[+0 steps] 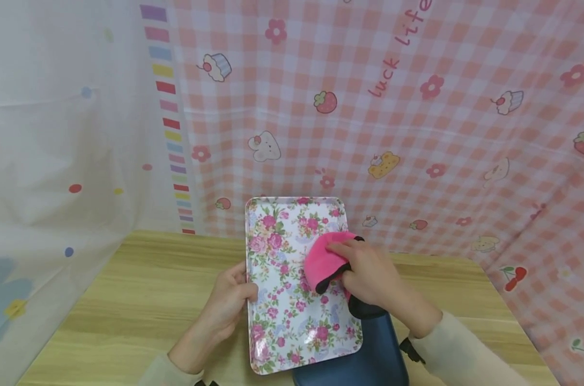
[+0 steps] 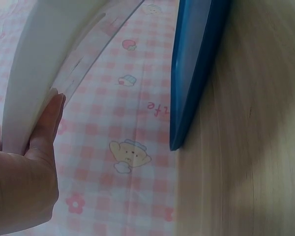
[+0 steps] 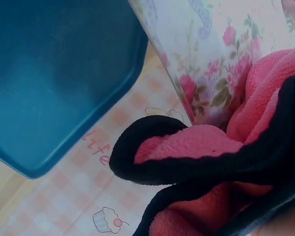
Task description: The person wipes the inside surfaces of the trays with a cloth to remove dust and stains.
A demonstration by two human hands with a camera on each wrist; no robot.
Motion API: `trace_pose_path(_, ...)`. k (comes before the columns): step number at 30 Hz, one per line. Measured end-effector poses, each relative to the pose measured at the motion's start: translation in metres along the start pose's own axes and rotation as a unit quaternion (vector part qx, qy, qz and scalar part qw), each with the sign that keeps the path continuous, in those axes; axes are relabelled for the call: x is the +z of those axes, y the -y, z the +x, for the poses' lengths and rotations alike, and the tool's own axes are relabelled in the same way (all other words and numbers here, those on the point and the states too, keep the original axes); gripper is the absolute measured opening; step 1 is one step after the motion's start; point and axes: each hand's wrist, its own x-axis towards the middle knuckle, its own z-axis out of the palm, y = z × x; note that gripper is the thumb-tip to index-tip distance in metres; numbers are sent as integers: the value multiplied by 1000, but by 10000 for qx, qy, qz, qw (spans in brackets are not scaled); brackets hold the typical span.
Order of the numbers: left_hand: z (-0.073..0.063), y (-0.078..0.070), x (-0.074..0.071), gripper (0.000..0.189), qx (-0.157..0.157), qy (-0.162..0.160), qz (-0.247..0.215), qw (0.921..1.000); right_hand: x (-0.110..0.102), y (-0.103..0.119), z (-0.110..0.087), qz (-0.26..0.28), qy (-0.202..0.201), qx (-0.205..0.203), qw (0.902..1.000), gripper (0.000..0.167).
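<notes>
A white tray (image 1: 292, 292) with pink roses and green leaves is held up at a slant over the table. My left hand (image 1: 224, 303) grips its left edge, thumb on the patterned face and fingers behind. The left wrist view shows the tray's plain pale side (image 2: 34, 64) with the hand (image 2: 24, 182) at its rim. On the right half of the patterned face, my right hand (image 1: 374, 273) holds a bunched pink cloth (image 1: 325, 257) with black edging against the surface. In the right wrist view the cloth (image 3: 196, 142) hangs in folds beside the tray.
A dark blue tray (image 1: 359, 367) lies on the wood-grain table (image 1: 142, 300), partly covered by the floral tray in the head view. Behind the table hangs a pink checked curtain (image 1: 292, 118), with a white dotted one (image 1: 55, 145) at left.
</notes>
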Motion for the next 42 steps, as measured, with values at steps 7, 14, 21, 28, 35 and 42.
trace_pose_path(7, -1, 0, 1, 84, -32, -31, -12, 10000, -2, 3, -16, 149, 375, 104, 9991, 60)
trace_pose_path(14, -1, -1, 1, 84, 5, -137, -98, 9999, -1, 9, -34, 41, 723, 236, 9971, 58)
trace_pose_path(21, -1, -2, 0, 83, 42, -249, -107, 9996, 4, 14, -52, 25, 982, 214, 9949, 56)
trace_pose_path(28, 0, -7, -2, 78, 72, -348, -171, 9992, 7, 15, -67, 165, 1195, 83, 9927, 59)
trace_pose_path(35, 0, -7, -2, 79, 69, -350, -202, 9992, 11, 14, -76, 150, 1396, 95, 9901, 57)
trace_pose_path(42, 1, -5, -2, 78, 13, -416, -236, 9989, 13, 11, -82, 195, 1465, -194, 9888, 54)
